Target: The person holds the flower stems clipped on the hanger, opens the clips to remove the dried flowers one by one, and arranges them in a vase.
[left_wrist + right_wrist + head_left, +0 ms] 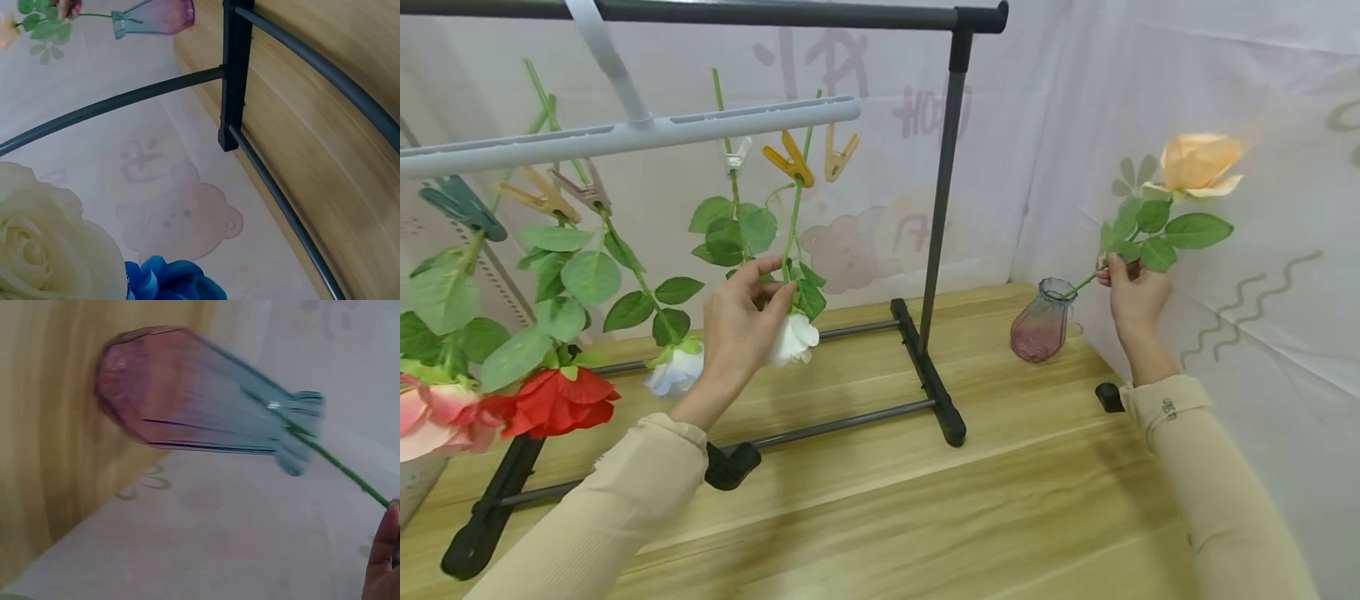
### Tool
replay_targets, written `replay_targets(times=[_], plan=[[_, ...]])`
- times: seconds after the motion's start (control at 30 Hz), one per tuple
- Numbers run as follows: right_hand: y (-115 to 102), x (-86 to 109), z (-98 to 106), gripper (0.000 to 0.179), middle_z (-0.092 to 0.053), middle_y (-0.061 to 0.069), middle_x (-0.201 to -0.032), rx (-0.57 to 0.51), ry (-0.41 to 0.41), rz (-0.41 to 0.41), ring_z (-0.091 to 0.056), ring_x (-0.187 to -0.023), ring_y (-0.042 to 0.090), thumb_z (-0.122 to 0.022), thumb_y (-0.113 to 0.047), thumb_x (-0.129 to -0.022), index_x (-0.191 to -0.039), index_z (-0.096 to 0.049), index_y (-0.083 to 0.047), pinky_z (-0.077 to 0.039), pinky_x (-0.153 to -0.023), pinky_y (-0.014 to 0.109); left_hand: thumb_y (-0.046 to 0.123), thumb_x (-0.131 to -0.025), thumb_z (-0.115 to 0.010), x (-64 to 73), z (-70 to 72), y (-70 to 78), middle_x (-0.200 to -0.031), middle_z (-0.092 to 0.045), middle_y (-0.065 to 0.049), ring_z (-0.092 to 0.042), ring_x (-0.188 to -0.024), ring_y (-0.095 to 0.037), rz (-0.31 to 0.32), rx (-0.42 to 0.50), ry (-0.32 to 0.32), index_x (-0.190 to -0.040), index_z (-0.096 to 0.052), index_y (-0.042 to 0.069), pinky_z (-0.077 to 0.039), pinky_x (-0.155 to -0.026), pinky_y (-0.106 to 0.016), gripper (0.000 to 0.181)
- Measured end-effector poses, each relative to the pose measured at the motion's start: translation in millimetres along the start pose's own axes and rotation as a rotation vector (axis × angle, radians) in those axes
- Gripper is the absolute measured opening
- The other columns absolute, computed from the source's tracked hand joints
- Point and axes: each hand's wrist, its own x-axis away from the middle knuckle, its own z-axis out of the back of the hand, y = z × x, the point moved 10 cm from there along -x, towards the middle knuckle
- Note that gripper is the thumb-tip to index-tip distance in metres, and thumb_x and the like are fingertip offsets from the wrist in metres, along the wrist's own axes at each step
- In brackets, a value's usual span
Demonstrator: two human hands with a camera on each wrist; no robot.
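In the head view my right hand (1138,296) pinches the green stem of a peach rose (1201,162), its bloom up and to the right. The stem's lower end is inside the mouth of a glass vase (1041,325), blue at the rim and pink at the base; the right wrist view shows the stem tip (256,397) within the vase's neck. My left hand (745,317) pinches the stem of a white rose (795,340) that hangs bloom down. A yellow clothespin (790,160) clips that stem higher up, below the grey hanger bar (760,119).
A red rose (561,400), a pink rose (445,417) and a pale blue rose (676,368) also hang from clothespins. The black rack's post (942,200) stands between my hands, its foot (928,375) on the wooden table (1037,475). A printed cloth (1262,333) borders the right side.
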Motion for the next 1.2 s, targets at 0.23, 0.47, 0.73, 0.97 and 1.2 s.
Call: replay_targets(times=[0.23,0.47,0.73,0.97,1.2], plan=[[61.6,-1.4,-7.0,0.006,-0.052,-0.019,-0.068,0.474,-0.088,-0.204,-0.051,-0.063,-0.006,-0.058,-0.018,-0.092,-0.089,-0.052,-0.017,-0.043,-0.061,0.011,0.01,-0.089,-0.064,2.6,9.4,3.1,-0.083,-0.073,-0.012,-0.06,-0.059,-0.013,-0.058,-0.003,0.022,-0.119,-0.062,0.005,-0.036,-0.046,-0.015,0.031],[84.2,3.4,-9.8,0.019,-0.046,-0.012,-0.073,0.59,-0.107,-0.308,-0.042,-0.068,0.001,-0.058,-0.026,-0.091,-0.084,-0.053,-0.01,-0.038,-0.061,0.016,0.01,-0.089,-0.064,4.9,13.8,0.9,-0.081,-0.073,-0.012,-0.061,-0.06,-0.016,-0.052,-0.007,0.034,-0.117,-0.064,0.006,-0.037,-0.049,-0.015,0.029],[89.2,12.6,-7.6,0.023,-0.045,-0.011,-0.084,0.549,-0.155,-0.324,-0.04,-0.075,0.002,-0.055,-0.029,-0.094,-0.104,-0.057,-0.008,-0.037,-0.061,0.014,0.011,-0.091,-0.06,1.1,15.0,-0.1,-0.082,-0.072,-0.014,-0.061,-0.061,-0.019,-0.041,0.016,0.006,-0.118,-0.064,0.006,-0.035,-0.046,-0.017,0.028],[76.1,50.9,11.2,0.017,-0.051,-0.01,-0.08,0.281,0.025,-0.245,-0.047,-0.068,-0.003,-0.057,-0.019,-0.093,-0.103,-0.061,-0.005,-0.041,-0.059,0.007,0.01,-0.09,-0.062,0.5,18.6,2.5,-0.08,-0.072,-0.011,-0.057,-0.057,-0.016,-0.069,0.023,0.005,-0.123,-0.061,0.01,-0.032,-0.045,-0.019,0.033],[24.8,112.0,-70.8,0.012,-0.061,-0.003,-0.077,0.202,-0.32,-0.078,-0.053,-0.065,-0.002,-0.058,-0.005,-0.092,-0.1,-0.062,0.003,-0.043,-0.054,0.01,0.009,-0.09,-0.062,-0.7,31.8,7.4,-0.078,-0.071,-0.01,-0.054,-0.053,-0.014,-0.114,-0.002,0.009,-0.123,-0.063,0.011,-0.03,-0.043,-0.019,0.033]])
